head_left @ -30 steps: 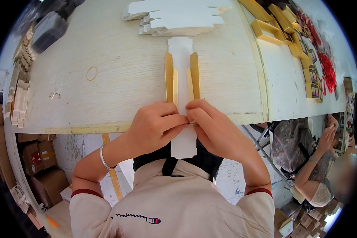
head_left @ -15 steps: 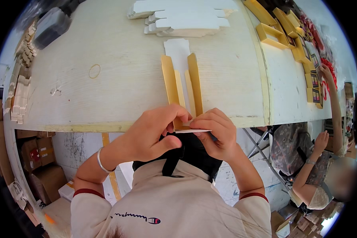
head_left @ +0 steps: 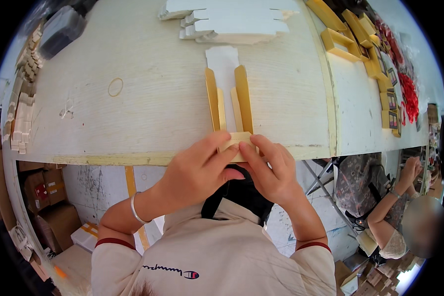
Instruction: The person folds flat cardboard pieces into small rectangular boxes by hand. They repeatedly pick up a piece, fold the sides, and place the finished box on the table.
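A partly folded cardboard box (head_left: 245,101), gold outside and white inside, lies at the front edge of the table. Its two long side walls stand up, and its far end flap is flat. My left hand (head_left: 202,160) and my right hand (head_left: 271,165) meet at the near end. Fingers of both grip the raised near end panel (head_left: 239,139), pressing it from the left and right corners. The thumbs and lower fingertips are partly hidden behind the panel.
Flat white box blanks (head_left: 237,22) are stacked at the far middle. A rubber band (head_left: 115,87) lies to the left, near stacked pale card pieces (head_left: 22,118). Finished gold boxes (head_left: 340,44) stand at the right, where a co-worker (head_left: 387,222) sits.
The near end panel has been folded up and inward between the side walls. Both hands now press on it. The co-worker's far hand has drawn back from the boxes.
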The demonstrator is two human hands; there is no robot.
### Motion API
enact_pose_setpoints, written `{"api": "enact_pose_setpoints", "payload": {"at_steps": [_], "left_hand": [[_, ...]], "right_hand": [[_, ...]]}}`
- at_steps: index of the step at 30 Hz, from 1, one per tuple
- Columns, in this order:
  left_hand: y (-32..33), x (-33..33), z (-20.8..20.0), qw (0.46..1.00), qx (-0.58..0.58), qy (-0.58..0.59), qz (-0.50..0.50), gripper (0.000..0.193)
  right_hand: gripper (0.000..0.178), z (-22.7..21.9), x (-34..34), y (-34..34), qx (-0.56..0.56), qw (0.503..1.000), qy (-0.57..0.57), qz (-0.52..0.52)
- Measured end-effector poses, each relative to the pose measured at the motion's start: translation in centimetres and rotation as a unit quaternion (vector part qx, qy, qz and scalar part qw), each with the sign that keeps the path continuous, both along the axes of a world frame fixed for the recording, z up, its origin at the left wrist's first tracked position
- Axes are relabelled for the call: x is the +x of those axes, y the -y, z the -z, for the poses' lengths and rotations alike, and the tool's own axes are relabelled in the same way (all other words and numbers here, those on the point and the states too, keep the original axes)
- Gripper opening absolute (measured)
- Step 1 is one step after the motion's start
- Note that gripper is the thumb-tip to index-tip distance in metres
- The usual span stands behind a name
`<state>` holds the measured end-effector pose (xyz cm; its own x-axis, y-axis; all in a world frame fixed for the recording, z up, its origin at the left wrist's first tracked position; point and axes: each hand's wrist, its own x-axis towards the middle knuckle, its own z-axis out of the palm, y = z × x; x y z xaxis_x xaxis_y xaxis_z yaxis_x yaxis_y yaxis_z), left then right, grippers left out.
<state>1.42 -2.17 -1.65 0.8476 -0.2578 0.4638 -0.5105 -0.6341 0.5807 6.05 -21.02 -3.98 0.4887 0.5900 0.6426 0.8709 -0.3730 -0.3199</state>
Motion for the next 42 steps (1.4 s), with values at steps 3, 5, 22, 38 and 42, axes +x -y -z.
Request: {"api": "enact_pose_setpoints", "payload": {"at_steps": [3,5,22,38,42], "left_hand": [[-0.1,0.0,0.5,0.996,0.073,0.058,-0.008,0.024],[0.1,0.0,0.3,0.994,0.089,0.055,-0.020,0.024],[-0.2,-0.2,-2.0,0.972,0.209,0.055,-0.091,0.022],[-2.4,1.5,-3.5,0.974,0.200,-0.102,0.036,0.019],[-2.0,1.9,-4.6,0.973,0.200,-0.115,0.015,0.023]], "right_hand": [[0.033,-0.6,-0.1,-0.4,-0.063,0.996,0.064,0.013],[0.029,-1.3,-0.2,-0.7,-0.080,0.996,0.026,0.017],[0.019,-4.1,1.1,-0.6,-0.163,0.959,-0.219,-0.071],[0.017,-3.4,1.4,-0.2,-0.116,0.982,-0.123,-0.089],[0.021,-3.0,-0.8,-1.7,-0.147,0.986,-0.075,0.008]]}}
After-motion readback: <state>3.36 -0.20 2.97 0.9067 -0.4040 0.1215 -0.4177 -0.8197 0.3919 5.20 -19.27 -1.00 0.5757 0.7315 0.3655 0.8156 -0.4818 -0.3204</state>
